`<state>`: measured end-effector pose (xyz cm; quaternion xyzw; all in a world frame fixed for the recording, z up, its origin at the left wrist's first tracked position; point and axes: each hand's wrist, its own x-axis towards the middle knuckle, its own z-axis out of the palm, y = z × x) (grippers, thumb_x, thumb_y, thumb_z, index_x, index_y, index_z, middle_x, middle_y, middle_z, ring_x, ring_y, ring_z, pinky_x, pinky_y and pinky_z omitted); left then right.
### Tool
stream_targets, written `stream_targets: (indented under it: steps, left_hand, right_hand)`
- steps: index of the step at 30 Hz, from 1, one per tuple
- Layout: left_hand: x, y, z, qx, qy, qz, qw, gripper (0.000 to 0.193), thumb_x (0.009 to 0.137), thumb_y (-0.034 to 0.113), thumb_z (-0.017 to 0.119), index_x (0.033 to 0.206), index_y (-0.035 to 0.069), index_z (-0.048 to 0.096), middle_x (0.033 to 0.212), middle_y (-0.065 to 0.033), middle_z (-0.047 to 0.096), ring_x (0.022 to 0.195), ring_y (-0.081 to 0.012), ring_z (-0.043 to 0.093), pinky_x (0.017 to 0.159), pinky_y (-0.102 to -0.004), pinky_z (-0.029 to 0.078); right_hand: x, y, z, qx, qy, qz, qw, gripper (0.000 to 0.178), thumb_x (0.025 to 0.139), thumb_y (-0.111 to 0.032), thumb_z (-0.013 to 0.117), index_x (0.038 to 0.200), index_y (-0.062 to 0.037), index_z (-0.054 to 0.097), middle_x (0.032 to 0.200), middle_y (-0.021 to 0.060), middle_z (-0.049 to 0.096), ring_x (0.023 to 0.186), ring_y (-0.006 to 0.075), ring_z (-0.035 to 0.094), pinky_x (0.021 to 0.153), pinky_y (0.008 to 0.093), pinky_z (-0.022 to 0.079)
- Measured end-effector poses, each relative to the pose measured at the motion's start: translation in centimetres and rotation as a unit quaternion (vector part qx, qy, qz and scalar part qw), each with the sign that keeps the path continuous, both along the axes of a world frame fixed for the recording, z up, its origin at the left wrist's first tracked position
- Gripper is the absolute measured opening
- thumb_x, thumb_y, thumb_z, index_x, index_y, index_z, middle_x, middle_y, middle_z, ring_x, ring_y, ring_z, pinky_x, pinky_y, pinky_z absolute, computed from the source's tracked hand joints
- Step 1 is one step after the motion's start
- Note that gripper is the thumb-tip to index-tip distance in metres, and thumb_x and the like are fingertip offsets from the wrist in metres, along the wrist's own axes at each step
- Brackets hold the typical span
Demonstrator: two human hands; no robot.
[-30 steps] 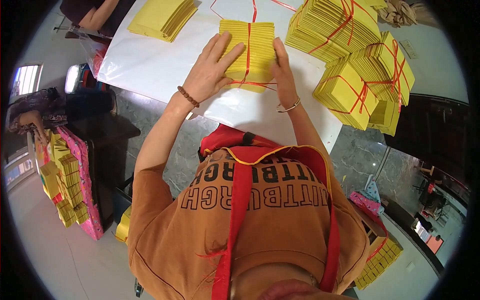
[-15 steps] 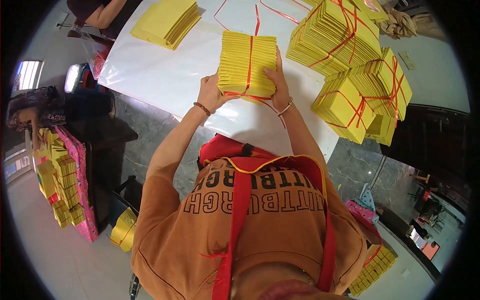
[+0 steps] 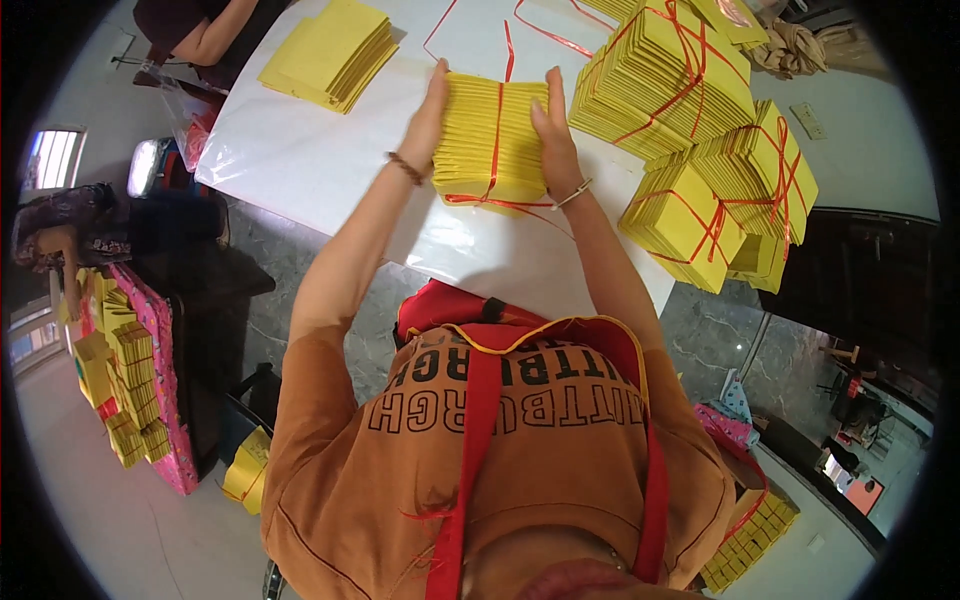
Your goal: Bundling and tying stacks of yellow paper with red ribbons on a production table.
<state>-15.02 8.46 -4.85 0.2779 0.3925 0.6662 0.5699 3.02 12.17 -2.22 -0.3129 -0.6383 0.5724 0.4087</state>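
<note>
A thick bundle of folded yellow paper (image 3: 492,130) sits near the middle of the white-covered table. Red plastic ribbon runs lengthwise over its top and across its near end, with a loose tail trailing to the right. My left hand (image 3: 428,115) lies along the bundle's left side, fingers stretched away from me. On the opposite side my right hand (image 3: 556,140) presses against it, its thumb raised at the top edge. The bundle is clasped between both palms. Its underside is hidden.
Red-tied yellow bundles (image 3: 665,85) are piled at the table's right. A loose yellow stack (image 3: 330,50) lies at the far left, near another person's arm (image 3: 215,35). Red ribbon (image 3: 550,38) lies beyond my bundle. More yellow bundles (image 3: 125,370) stand at the left.
My left hand has slid from the bundle's near left corner forward along its side, fingers now straightened. The right hand has also shifted forward. The bundle has moved slightly toward me.
</note>
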Motion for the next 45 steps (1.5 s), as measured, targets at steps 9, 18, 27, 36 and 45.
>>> stream_targets:
  steps: [9,18,27,36,45]
  left_hand:
    - [0.6,-0.4,1.5,-0.048,-0.053,-0.102,0.992,0.061,0.093,0.039,0.036,0.139,0.008,0.012,0.140,-0.0098,0.023,0.125,-0.0200,0.028,0.101,-0.0282,0.025]
    - [2.7,-3.1,1.0,0.007,0.110,-0.051,0.993,0.062,0.092,0.050,0.022,0.140,0.014,0.008,0.142,-0.0099,0.019,0.129,-0.0199,0.022,0.105,-0.0305,0.020]
    - [3.3,-2.8,1.1,0.052,0.083,-0.052,0.994,0.060,0.093,0.047,0.018,0.140,0.012,0.003,0.142,-0.0098,0.018,0.128,-0.0187,0.023,0.104,-0.0306,0.021]
    - [3.3,-4.3,-2.0,-0.031,-0.013,-0.056,0.998,0.069,0.089,0.056,0.020,0.140,0.011,0.006,0.144,-0.0072,0.015,0.131,-0.0177,0.018,0.106,-0.0309,0.019]
    - [4.7,-3.2,-1.8,-0.022,-0.018,-0.070,0.997,0.068,0.090,0.054,0.021,0.140,0.010,0.009,0.143,-0.0055,0.017,0.130,-0.0177,0.020,0.105,-0.0305,0.020]
  right_hand:
    - [1.5,0.1,-2.3,-0.028,0.160,0.035,0.986,0.058,0.093,-0.027,0.034,0.140,-0.0089,0.005,0.145,0.0063,0.007,0.133,0.0173,0.008,0.107,0.0297,0.010]
    - [1.4,-1.7,-1.7,-0.165,0.180,0.037,0.969,0.057,0.095,-0.037,0.028,0.140,-0.0121,0.004,0.144,0.0017,0.012,0.129,0.0144,0.019,0.105,0.0282,0.018]
    - [0.7,-2.8,-0.3,-0.159,0.178,-0.002,0.971,0.057,0.095,-0.041,0.023,0.140,-0.0100,0.006,0.144,0.0034,0.011,0.131,0.0157,0.015,0.106,0.0291,0.013]
    - [1.7,-3.4,-1.0,-0.252,0.124,0.040,0.959,0.059,0.094,-0.042,0.026,0.140,-0.0093,0.010,0.142,0.0058,0.019,0.129,0.0171,0.022,0.106,0.0308,0.017]
    - [2.9,-2.9,-4.2,-0.234,0.229,-0.021,0.945,0.058,0.092,-0.045,0.028,0.139,-0.0128,0.015,0.139,0.0035,0.027,0.125,0.0176,0.030,0.103,0.0308,0.026]
